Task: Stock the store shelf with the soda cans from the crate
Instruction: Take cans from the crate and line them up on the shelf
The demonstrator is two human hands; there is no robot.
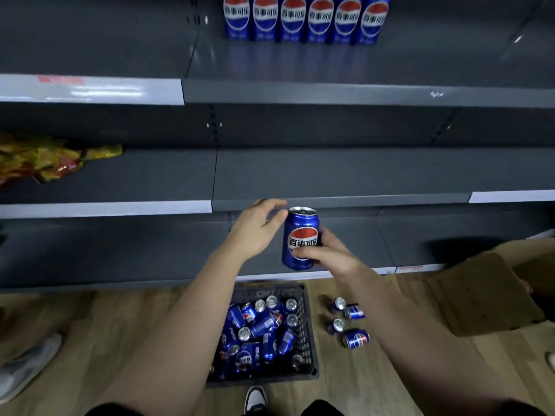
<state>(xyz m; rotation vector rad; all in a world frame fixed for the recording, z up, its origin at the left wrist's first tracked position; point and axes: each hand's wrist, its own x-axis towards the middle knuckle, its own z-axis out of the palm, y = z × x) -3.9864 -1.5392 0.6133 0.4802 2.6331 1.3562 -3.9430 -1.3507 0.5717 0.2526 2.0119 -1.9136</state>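
My right hand grips one soda can upright above the crate, left hand slack and empty beside its top; I judge it best seated label-out, flush with the shelf row.

Dim overall; the dark shelves swallow the light. Overhead glare streaks the white price strip at upper left. Shelf lines bow at the wide-angle edges, and the corners look soft and smeared.
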